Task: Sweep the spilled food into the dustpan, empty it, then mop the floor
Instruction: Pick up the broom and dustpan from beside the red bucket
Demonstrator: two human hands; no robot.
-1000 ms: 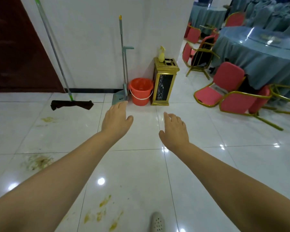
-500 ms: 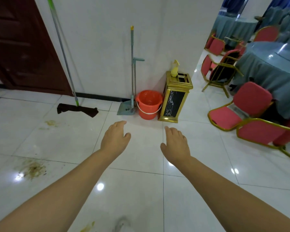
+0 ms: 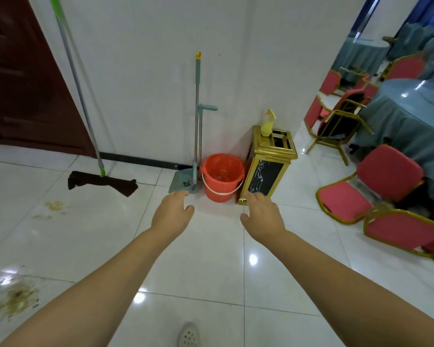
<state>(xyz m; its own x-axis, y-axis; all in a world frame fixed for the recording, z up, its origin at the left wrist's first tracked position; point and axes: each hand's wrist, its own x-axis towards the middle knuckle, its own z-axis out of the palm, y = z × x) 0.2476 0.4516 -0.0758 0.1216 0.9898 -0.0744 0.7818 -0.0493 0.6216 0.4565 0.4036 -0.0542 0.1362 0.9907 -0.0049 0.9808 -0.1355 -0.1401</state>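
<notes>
Both arms stretched toward 12 o'clock over the white floor (image 3: 211,271), left hand (image 3: 172,212) and right hand (image 3: 262,216) empty with fingers loosely spread, gripping nothing. Dustpan (image 3: 183,180) and broom (image 3: 197,116) upright against the wall at 12 o'clock, just beyond the left fingertips, beside the orange bucket (image 3: 222,177) and gold bin (image 3: 268,164). Mop (image 3: 102,182) leaning at 10 o'clock; spilled food (image 3: 16,299) at 8 o'clock and 9 o'clock.

Glossy white tile floor (image 3: 211,259), food smears (image 3: 15,298), mop (image 3: 103,182), dustpan (image 3: 183,182), orange bucket (image 3: 222,177), gold bin (image 3: 267,169)
</notes>
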